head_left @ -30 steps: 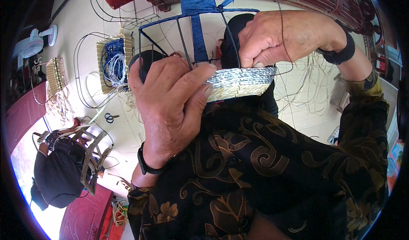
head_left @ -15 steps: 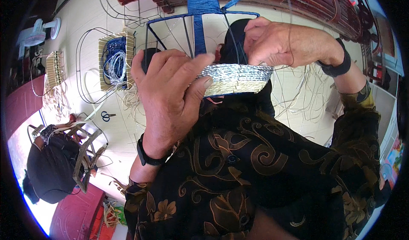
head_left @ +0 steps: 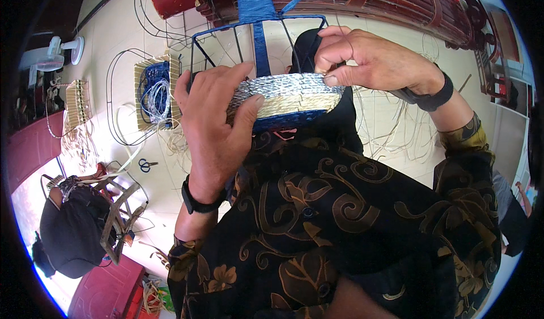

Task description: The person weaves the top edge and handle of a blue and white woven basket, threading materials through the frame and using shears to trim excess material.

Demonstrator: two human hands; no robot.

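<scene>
A half-woven basket (head_left: 283,99) is in front of my chest, with silver, cream and dark blue bands. Bare dark rods rise from it to a blue-wrapped wire frame (head_left: 226,29) and a wide blue-wrapped strap (head_left: 255,1). My left hand (head_left: 218,112) is wrapped around the basket's left end, thumb on the near wall and fingers over the top. At the right part of the silver band, my right hand (head_left: 368,61) is closed, thumb and forefinger pinching at the edge. Whatever lies between those fingertips is too small to make out.
On the floor at left stand a rectangular basket (head_left: 138,92) holding blue and silver cord, and scissors (head_left: 148,165). Loose pale strands (head_left: 396,123) lie at right. A person in dark clothes (head_left: 73,228) is by a wooden stool (head_left: 116,222); a fan (head_left: 59,52) stands far left.
The basket has shifted left and tilted, showing more of its blue band. Both hands moved left with it, and my right thumb now shows at the rim. Another person appears at the right edge.
</scene>
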